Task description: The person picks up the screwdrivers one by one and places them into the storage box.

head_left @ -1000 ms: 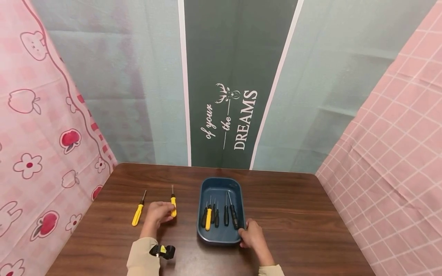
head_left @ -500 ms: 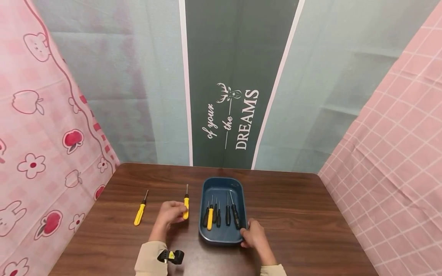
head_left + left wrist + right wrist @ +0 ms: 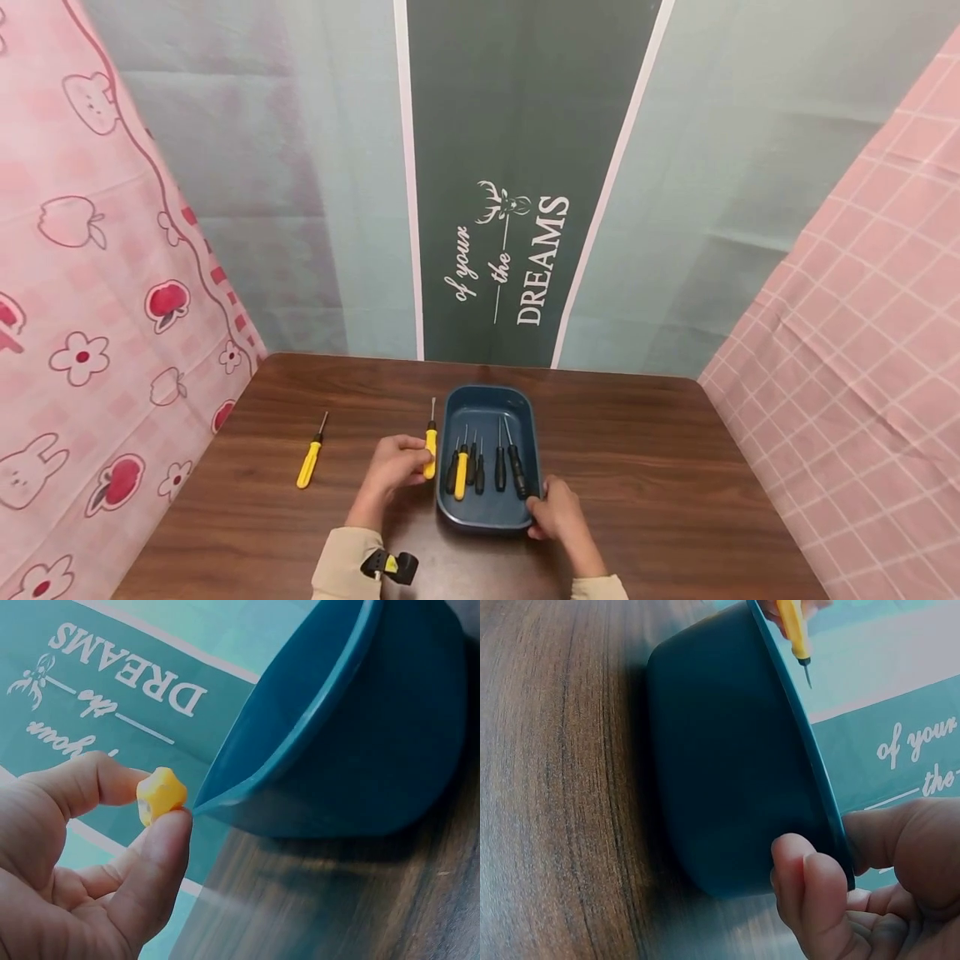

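My left hand (image 3: 400, 463) pinches a yellow-handled screwdriver (image 3: 431, 450) by its handle, shaft pointing away, just left of the blue tray. In the left wrist view the yellow handle end (image 3: 161, 795) sits between thumb and index finger, close to the tray's rim. The deep blue tray (image 3: 487, 515) stands on the table, and my right hand (image 3: 557, 508) grips its near right corner, thumb over the rim and fingers outside. Inside the tray lie a yellow screwdriver (image 3: 461, 475) and several black screwdrivers (image 3: 500, 468), side by side with shafts pointing away.
Another yellow-handled screwdriver (image 3: 309, 462) lies on the wooden table (image 3: 637, 467) at the left. Patterned pink cloths (image 3: 847, 317) hang at both sides, and a green cloth (image 3: 487, 125) with white lettering hangs behind the table's far edge.
My left hand has carried the yellow screwdriver rightward, from near the other loose screwdriver to beside the tray. The right hand keeps its grip on the tray corner. The head view shifts slightly.
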A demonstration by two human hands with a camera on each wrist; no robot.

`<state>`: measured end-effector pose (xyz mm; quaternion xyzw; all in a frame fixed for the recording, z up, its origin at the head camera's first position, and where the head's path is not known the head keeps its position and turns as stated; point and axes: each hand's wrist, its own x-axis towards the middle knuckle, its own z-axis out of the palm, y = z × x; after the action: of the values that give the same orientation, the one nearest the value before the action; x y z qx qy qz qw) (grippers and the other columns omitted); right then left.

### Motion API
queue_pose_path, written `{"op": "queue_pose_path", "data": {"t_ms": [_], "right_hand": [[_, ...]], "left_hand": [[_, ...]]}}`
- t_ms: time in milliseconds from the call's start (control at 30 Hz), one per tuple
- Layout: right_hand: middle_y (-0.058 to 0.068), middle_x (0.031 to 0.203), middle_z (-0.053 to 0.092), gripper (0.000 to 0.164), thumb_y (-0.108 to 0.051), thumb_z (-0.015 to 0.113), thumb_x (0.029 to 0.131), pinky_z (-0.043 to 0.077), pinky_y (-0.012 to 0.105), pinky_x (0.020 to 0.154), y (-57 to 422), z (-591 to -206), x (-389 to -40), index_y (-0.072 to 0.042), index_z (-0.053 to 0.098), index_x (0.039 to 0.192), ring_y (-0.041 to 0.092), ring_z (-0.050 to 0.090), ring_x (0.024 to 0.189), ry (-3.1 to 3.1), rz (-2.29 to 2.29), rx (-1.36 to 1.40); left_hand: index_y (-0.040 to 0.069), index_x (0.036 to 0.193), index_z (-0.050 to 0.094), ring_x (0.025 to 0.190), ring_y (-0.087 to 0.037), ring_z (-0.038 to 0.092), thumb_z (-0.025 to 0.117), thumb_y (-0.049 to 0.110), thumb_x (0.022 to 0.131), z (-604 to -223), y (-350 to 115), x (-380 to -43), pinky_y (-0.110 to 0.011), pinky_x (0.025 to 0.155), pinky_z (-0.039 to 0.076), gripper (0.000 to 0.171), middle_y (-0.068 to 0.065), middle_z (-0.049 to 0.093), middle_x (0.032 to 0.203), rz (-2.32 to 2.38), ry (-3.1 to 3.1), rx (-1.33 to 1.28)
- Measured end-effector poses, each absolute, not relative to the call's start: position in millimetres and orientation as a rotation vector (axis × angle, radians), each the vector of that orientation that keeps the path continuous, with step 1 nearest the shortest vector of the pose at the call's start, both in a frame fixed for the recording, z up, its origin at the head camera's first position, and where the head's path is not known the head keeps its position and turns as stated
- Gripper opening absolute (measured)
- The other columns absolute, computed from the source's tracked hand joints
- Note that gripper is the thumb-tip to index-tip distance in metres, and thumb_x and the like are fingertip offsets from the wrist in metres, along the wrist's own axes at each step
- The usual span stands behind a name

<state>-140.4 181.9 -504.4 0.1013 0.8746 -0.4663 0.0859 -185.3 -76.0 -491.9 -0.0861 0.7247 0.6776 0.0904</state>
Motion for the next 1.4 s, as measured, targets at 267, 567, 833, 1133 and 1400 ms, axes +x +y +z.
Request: {"op": "queue_pose_path", "data": {"t_ms": [267, 567, 833, 1133, 1400], "right_hand": [[0.015, 0.067, 0.049, 0.012, 0.005, 0.054, 0.074, 0.051, 0.028, 0.04, 181.0, -503.9, -141.6, 0.0, 0.044, 0.078, 0.014, 0.056, 0.04, 2.594, -1.391, 0.304], [0.016, 0.067, 0.048, 0.013, 0.005, 0.054, 0.074, 0.051, 0.028, 0.039, 180.5, -506.3, -140.4, 0.0, 0.042, 0.078, 0.014, 0.056, 0.039, 2.593, -1.401, 0.305], [0.016, 0.065, 0.049, 0.012, 0.006, 0.054, 0.075, 0.051, 0.028, 0.04, 182.4, -506.4, -141.0, 0.002, 0.044, 0.081, 0.015, 0.056, 0.039, 2.575, -1.38, 0.295], [0.016, 0.064, 0.05, 0.011, 0.006, 0.053, 0.075, 0.051, 0.029, 0.039, 182.6, -504.6, -141.9, 0.003, 0.046, 0.082, 0.015, 0.056, 0.039, 2.566, -1.402, 0.27], [0.016, 0.063, 0.049, 0.011, 0.007, 0.053, 0.075, 0.051, 0.029, 0.039, 183.1, -501.2, -141.7, 0.004, 0.046, 0.083, 0.015, 0.056, 0.039, 2.559, -1.413, 0.252]], "left_hand": [[-0.015, 0.1, 0.056, 0.059, -0.018, 0.058, 0.067, -0.003, 0.074, -488.9, -63.8, -184.5, -0.032, 0.053, 0.056, 0.031, -0.014, 0.059, 0.076, 2.003, 2.151, -0.208], [-0.015, 0.1, 0.057, 0.059, -0.017, 0.059, 0.066, -0.002, 0.074, -488.8, -55.2, -186.2, -0.032, 0.054, 0.056, 0.03, -0.013, 0.06, 0.075, 1.966, 2.081, -0.189], [-0.014, 0.101, 0.058, 0.061, -0.018, 0.06, 0.065, -0.002, 0.076, -490.3, -45.8, -192.3, -0.03, 0.055, 0.056, 0.029, -0.014, 0.06, 0.076, 1.929, 2.046, -0.197], [-0.012, 0.097, 0.059, 0.058, -0.016, 0.059, 0.064, -0.002, 0.079, -490.9, -29.3, -200.9, -0.03, 0.054, 0.056, 0.021, -0.014, 0.059, 0.075, 1.874, 2.07, -0.164], [-0.015, 0.108, 0.055, 0.059, -0.019, 0.061, 0.064, -0.002, 0.08, -483.9, -24.3, -206.1, -0.031, 0.056, 0.056, 0.031, -0.017, 0.057, 0.08, 1.812, 2.062, -0.133]]}}
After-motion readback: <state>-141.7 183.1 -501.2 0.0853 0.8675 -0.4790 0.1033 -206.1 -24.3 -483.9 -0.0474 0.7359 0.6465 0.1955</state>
